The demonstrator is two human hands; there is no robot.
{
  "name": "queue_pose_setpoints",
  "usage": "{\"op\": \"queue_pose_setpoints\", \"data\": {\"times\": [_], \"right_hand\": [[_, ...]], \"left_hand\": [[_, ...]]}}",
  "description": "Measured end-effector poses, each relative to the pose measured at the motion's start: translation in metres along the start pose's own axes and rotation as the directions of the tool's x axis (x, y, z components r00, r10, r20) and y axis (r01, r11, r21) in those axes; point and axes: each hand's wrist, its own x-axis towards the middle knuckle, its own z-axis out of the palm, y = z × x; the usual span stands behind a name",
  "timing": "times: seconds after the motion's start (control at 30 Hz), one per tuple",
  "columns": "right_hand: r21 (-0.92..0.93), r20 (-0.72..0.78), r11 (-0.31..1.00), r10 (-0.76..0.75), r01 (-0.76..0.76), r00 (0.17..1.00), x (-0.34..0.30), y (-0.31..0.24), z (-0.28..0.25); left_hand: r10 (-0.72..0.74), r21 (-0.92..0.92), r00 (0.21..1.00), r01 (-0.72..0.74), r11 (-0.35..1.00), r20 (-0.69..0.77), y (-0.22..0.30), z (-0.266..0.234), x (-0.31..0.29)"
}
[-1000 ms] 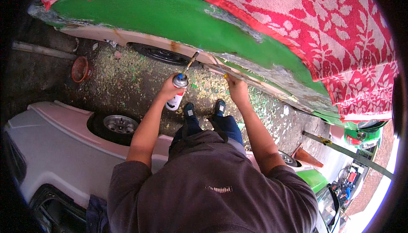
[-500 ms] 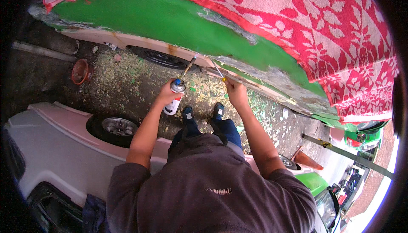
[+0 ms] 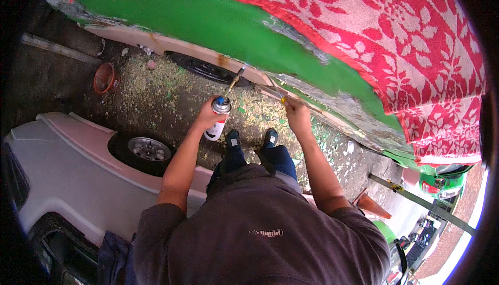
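My left hand [image 3: 207,112] is closed around a gas blowtorch [image 3: 222,109], a white and red canister with a blue valve. Its brass nozzle [image 3: 237,76] points at the pale pink lower edge of a green car body [image 3: 176,17], with a faint bluish flame at the tip. My right hand [image 3: 299,117] grips a screwdriver-like tool [image 3: 283,100] with a yellow handle. The thin shaft reaches the car's lower edge, right of the nozzle; its tip is hard to make out. Paint there is rough and peeling.
A red and white floral cloth [image 3: 384,40] drapes over the green car. Paint flakes cover the ground [image 3: 150,90] around my shoes. Behind me stands a grey and pink car [image 3: 78,170]. A reddish pot [image 3: 104,77] is at the left, an orange cone [image 3: 371,204] at the right.
The view has shifted slightly, so the car sits a little further right and higher. My right hand and its tool have moved slightly right, away from the torch nozzle. Both grips stay the same.
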Motion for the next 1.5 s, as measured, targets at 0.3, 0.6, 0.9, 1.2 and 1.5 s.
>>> {"op": "queue_pose_setpoints", "data": {"times": [0.3,0.6,0.9,1.2,1.5], "right_hand": [[-0.212,0.035,0.975,0.08,-0.071,0.996,0.006,0.0,0.005],[-0.161,0.004,0.986,-0.05,0.05,0.999,-0.003,0.004,0.004],[-0.143,0.033,0.988,0.064,-0.059,0.997,-0.003,-0.02,0.006],[-0.092,-0.021,0.971,0.221,-0.222,0.975,-0.027,-0.005,-0.043],[-0.037,-0.013,0.962,0.271,-0.271,0.962,-0.041,0.009,-0.053]], "left_hand": [[0.006,-0.016,0.999,-0.005,1.0,0.05,0.01,0.006,0.007],[-0.009,-0.034,0.998,0.011,0.999,0.056,-0.011,-0.004,0.014],[0.0,0.087,0.996,-0.008,0.996,0.089,-0.013,-0.006,0.016],[0.007,0.087,0.993,-0.017,0.996,0.115,-0.013,0.028,0.034],[0.036,0.069,0.991,-0.045,0.997,0.129,-0.03,0.038,0.045]]}}
